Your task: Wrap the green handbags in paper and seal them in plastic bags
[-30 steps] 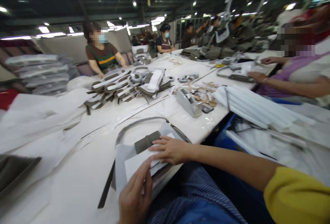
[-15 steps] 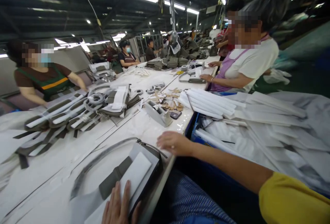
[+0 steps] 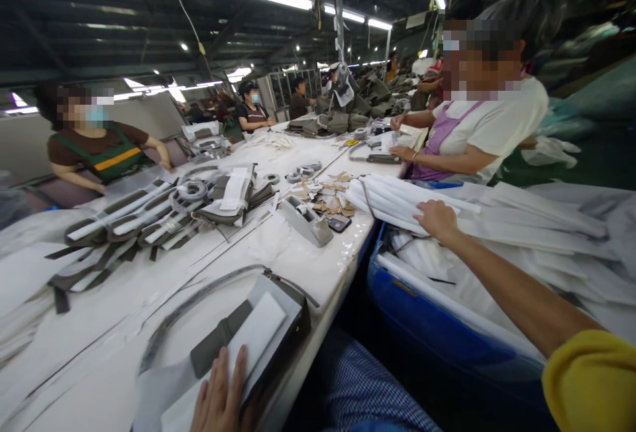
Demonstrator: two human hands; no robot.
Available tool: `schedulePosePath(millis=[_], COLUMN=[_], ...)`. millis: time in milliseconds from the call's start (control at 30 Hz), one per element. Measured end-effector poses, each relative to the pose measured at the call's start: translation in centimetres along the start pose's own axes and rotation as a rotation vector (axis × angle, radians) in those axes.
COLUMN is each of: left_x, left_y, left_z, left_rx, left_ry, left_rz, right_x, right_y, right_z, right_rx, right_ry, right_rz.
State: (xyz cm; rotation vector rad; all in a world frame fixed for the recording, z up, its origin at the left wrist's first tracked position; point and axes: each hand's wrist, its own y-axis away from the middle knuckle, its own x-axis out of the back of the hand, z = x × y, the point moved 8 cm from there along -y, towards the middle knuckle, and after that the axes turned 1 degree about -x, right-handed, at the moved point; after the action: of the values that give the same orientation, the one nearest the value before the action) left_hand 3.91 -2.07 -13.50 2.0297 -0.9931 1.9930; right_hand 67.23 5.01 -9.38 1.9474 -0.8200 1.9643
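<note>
A grey-brown handbag [image 3: 213, 336] with a strap wrapped in translucent film lies near the table's edge. On it are a pale sheet and a white padding strip [image 3: 263, 326]. My left hand [image 3: 221, 392] lies on this padding with its fingers spread flat. Over to the right, my right hand [image 3: 437, 220] is stretched out at a stack of white strips [image 3: 387, 200]. Its fingers are apart at the edge of the stack, and I cannot tell whether they press on it. The stack lies across the top of a blue bin [image 3: 422, 309].
Beyond the bag stand a tape dispenser [image 3: 305, 220] and a phone [image 3: 338, 223], near brown paper scraps [image 3: 332, 193]. Wrapped bag parts [image 3: 144, 220] are piled at left with tape rolls. A co-worker in a purple apron [image 3: 437, 134] works at right; another [image 3: 106, 150] sits at left.
My right hand has moved from beside the bag's far end, rightward and away, over to the white strips. My left hand has stayed on the padding strip.
</note>
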Motion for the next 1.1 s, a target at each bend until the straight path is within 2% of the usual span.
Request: schedulePosePath(millis=[200,233,267,333,400,467,533,600,700,833,1000,1100], left_x=[4.1,4.5,4.7,5.0,5.4,5.8,6.2,6.5,6.7,7.1,7.3,7.2], left_y=[-1.3,-1.7,-2.0,-2.7,-3.3,-3.7,-4.0,-4.2,-4.2,-4.4,-4.7,-4.7], left_z=[1.1,1.1,1.0,0.6,0.3,0.2,0.2,0.2,0.0,-0.4,-0.9,-0.8], left_rx=[0.075,0.094,0.106,0.123,0.128,0.122,0.120,0.132,0.151,0.119,0.079,0.104], left_ry=[0.046,0.056,0.072,0.100,0.124,0.142,0.155,0.168,0.207,0.257,0.304,0.327], left_rz=[-0.113,-0.152,-0.199,-0.276,-0.323,-0.347,-0.363,-0.387,-0.432,-0.474,-0.475,-0.496], right_x=[2.2,2.5,3.7,4.8,5.0,5.0,5.3,5.4,5.1,4.5,5.3,6.0], right_y=[5.0,6.2,7.6,11.1,15.3,19.5,23.2,25.5,27.5,28.5,30.3,31.1], right_z=[5.8,6.2,6.0,3.1,-1.8,-7.7,-13.8,-19.0,-24.6,-27.9,-28.7,-29.2], right_rx=[-0.006,0.030,0.109,0.405,0.680,0.874,1.008,1.050,1.090,1.130,1.207,1.201], right_ry=[-0.019,-0.048,-0.146,-0.343,-0.463,-0.533,-0.589,-0.619,-0.614,-0.600,-0.577,-0.594], right_rz=[0.000,0.029,0.178,0.284,0.234,0.128,0.063,0.034,0.057,0.082,0.102,0.128])
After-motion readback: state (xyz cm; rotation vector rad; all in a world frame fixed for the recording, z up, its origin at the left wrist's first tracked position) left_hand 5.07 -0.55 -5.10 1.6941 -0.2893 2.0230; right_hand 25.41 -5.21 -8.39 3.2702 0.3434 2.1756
